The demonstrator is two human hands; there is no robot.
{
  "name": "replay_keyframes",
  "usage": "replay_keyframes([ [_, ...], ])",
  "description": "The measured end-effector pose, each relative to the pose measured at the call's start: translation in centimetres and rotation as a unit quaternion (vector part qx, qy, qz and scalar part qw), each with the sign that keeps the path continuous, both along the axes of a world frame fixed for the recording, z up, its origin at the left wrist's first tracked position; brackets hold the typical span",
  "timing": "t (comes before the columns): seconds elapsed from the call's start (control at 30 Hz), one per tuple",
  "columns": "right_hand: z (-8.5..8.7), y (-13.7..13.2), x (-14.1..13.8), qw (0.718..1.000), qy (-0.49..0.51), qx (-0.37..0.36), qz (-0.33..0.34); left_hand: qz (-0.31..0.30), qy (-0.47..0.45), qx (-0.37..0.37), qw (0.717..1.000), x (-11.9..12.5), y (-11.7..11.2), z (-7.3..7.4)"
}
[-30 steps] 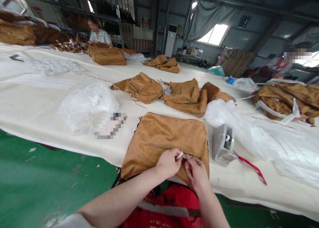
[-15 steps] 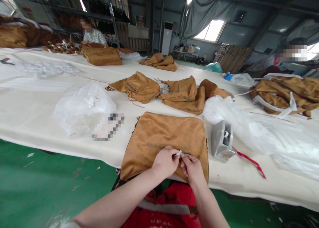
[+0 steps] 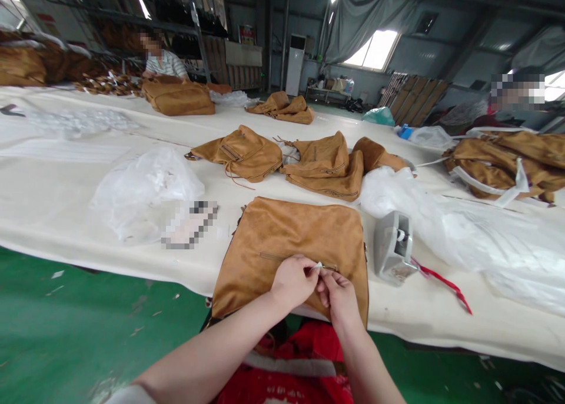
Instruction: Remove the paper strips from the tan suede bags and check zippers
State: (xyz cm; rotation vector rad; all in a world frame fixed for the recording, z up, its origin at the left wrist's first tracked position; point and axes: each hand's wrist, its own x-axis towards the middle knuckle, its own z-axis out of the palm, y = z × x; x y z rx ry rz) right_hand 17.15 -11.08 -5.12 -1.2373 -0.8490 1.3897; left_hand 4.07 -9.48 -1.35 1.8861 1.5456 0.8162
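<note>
A tan suede bag (image 3: 300, 233) lies flat at the near edge of the long white table (image 3: 57, 198), its zipper line running across the front. My left hand (image 3: 293, 280) and my right hand (image 3: 338, 292) meet over the right end of that zipper. Both are closed in a pinch on a small white tag (image 3: 316, 267) held between the fingertips. The lower edge of the bag hangs a little over the table edge, above something red (image 3: 304, 363) in front of me.
A grey tagging gun (image 3: 392, 248) with a red strap (image 3: 441, 283) lies right of the bag. Clear plastic bags (image 3: 145, 189) lie left and right. More tan bags (image 3: 326, 166) are piled further back. Two other people sit at the far left and far right.
My hands stay pinched on the white tag at the zipper. The view has drifted slightly, nothing else has moved.
</note>
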Motion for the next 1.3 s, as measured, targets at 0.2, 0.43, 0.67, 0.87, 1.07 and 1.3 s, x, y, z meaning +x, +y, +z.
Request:
replay_keyframes([
  [0.2,-0.3,0.2,-0.3,0.999,0.027,0.000,-0.021,0.007,0.033,0.065,0.997,0.4,-0.6,-0.5],
  [0.43,-0.6,0.3,-0.1,0.999,0.048,-0.015,-0.021,-0.111,0.245,0.242,0.932,-0.4,-1.9,-2.8],
  [0.67,-0.1,0.0,-0.1,0.999,0.047,-0.008,-0.009,-0.164,0.244,0.229,0.928,-0.8,-2.5,-2.5],
  [0.87,-0.2,-0.2,-0.6,1.000,0.009,0.001,-0.028,-0.016,0.006,-0.062,0.998,-1.0,-0.2,-0.2],
  [1.07,-0.7,-0.8,-1.0,0.998,-0.042,0.022,-0.045,-0.095,-0.016,-0.114,0.989,-1.0,0.9,0.8],
  [1.3,-1.4,-1.2,-0.8,0.995,-0.091,0.027,-0.032,-0.110,-0.033,-0.136,0.984,-0.6,-0.3,0.6],
])
